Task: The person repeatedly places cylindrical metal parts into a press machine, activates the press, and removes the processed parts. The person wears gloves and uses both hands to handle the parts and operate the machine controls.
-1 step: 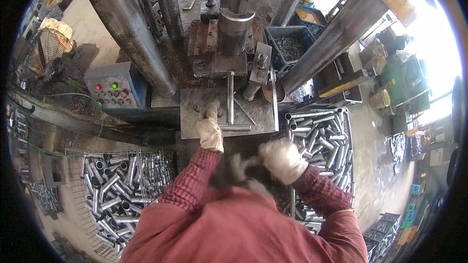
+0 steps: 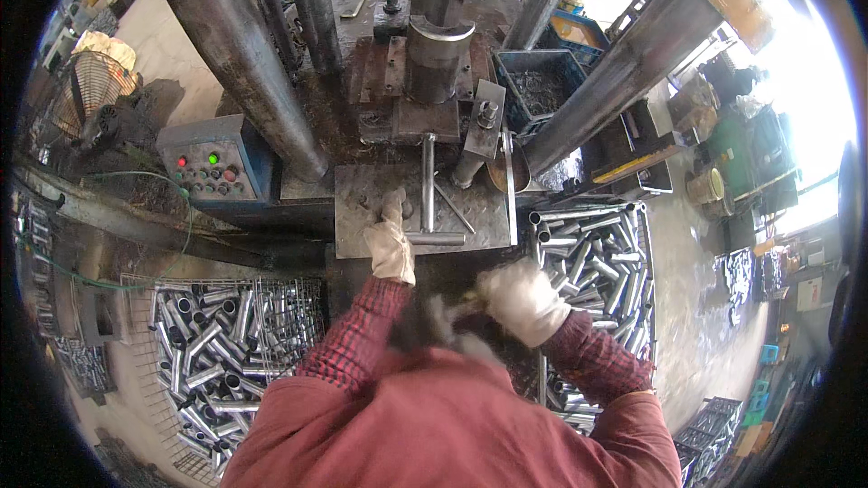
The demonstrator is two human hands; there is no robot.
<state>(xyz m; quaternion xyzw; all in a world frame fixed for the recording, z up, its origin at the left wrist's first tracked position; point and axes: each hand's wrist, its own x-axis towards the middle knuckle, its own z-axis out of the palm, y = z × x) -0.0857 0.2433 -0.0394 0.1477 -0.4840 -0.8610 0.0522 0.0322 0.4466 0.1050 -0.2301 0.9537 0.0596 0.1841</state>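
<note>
Lying beside left hand (image 2: 391, 246), metal bar (image 2: 438, 239), fingers (image 2: 393, 210) extended past

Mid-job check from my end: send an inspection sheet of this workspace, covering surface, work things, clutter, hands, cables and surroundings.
Surface: metal plate, marked and stained, in front of the cylindrical fixture.
Work things: lengthwise bar and crosswise bar on the plate; whether joined, cannot tell.
Clutter: thin rod slanting beside the lengthwise bar; L-shaped key farther back.
Hands: gloved left hand at the crosswise bar's left end, grip unclear; gloved right hand blurred, left of the right tube heap, grip unclear.
Cables: thin green line curving near the control box.
Surroundings: left tube heap in wire mesh; blue crate behind, right.
</note>
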